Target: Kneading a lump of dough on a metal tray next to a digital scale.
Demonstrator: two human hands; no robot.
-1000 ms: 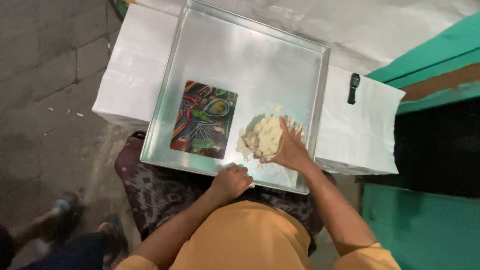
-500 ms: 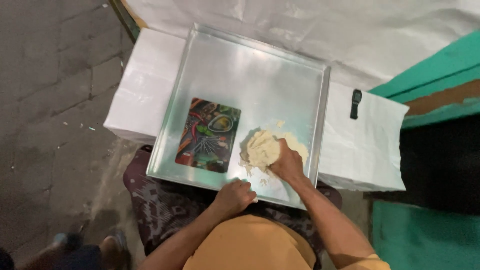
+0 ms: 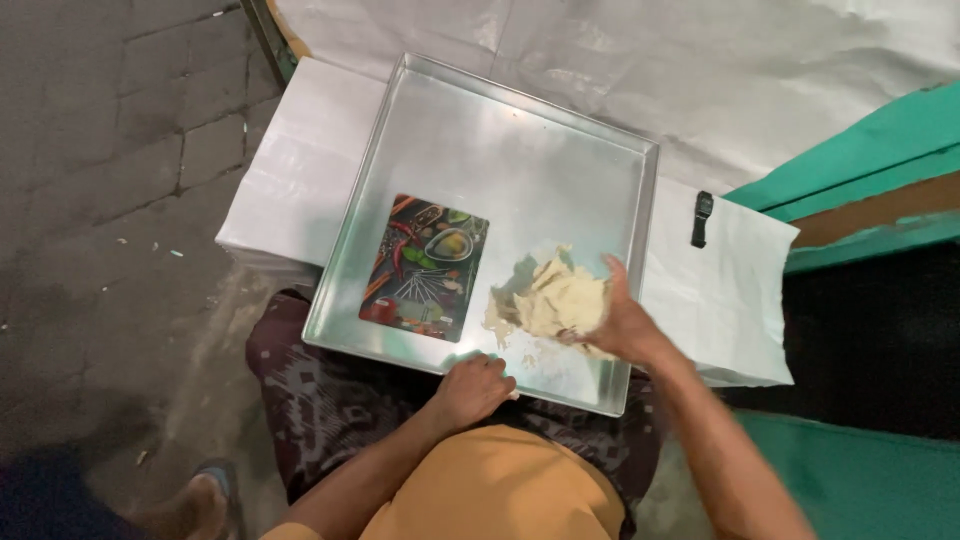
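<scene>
Right hand (image 3: 622, 322) on dough (image 3: 550, 300); printed board (image 3: 425, 268) beside, in tray (image 3: 520, 150).

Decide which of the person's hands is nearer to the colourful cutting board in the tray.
Left. The left hand grips the tray's near rim, just beyond the cutting board's corner. The right hand is farther off, on the dough.

A rectangular cutting board printed with colourful spices and vegetables (image 3: 424, 268) lies flat in the left half of the metal tray. To the tray's right, a small black digital wristwatch (image 3: 702, 219) rests on the tabletop covered in white woven plastic sheeting (image 3: 290, 165). More white sheeting (image 3: 720, 70) hangs behind. A teal-painted wooden structure (image 3: 870, 150) stands at right, and grey paving stones (image 3: 110, 150) spread across the ground at left.
</scene>
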